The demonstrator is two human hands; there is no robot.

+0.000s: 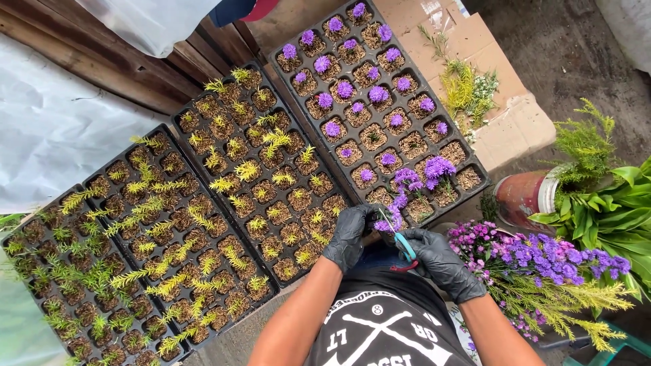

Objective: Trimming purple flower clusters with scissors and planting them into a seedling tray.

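Purple flower cutting point(388, 222) sits pinched in the gloved left hand point(348, 236), fingers closed around its stem just over the near edge of the right-hand seedling tray point(475, 177). The gloved right hand point(441, 263) is curled shut on teal-handled scissors point(405, 245), blades at the stem. Judging by the trays, most cells of that tray already carry purple sprigs, with several near cells looking bare. 2 more trays point(178, 203) to the left are filled with yellow-green cuttings. A bundle of purple blooms point(542, 256) waits beside the right arm.
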